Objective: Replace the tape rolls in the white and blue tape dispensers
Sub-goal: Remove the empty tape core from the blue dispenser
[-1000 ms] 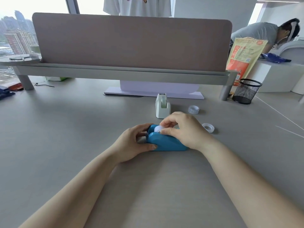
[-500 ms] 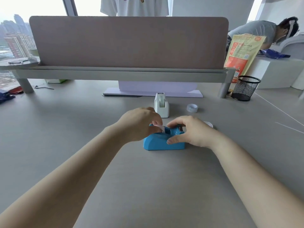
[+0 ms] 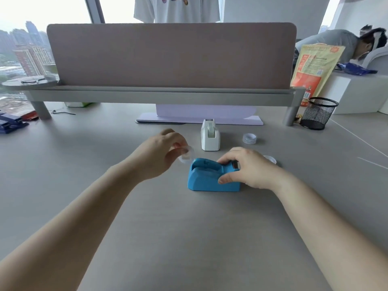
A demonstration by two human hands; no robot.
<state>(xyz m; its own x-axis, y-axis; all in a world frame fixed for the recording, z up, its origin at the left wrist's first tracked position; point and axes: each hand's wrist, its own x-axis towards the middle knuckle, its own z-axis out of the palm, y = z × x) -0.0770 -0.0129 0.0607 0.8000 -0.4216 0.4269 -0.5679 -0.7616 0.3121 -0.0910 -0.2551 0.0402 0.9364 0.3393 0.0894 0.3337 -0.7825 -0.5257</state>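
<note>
The blue tape dispenser sits on the grey desk at the centre, its roll slot showing nothing inside. My right hand grips its right end, thumb on the near side and fingers over the top. My left hand pinches a clear tape roll just above and left of the blue dispenser. The white tape dispenser stands upright behind, with a roll in it. A stack of tape rolls lies to its right. Another white roll peeks out behind my right hand.
A black mesh pen cup stands at the back right beside the raised shelf's leg. A lilac stand base lies under the shelf. Blue items sit at the far left. A person leans over a counter at the far right.
My left hand has lifted the clear roll out of the blue dispenser and moved it up and left. My right hand has shifted to hold the dispenser's right end.
</note>
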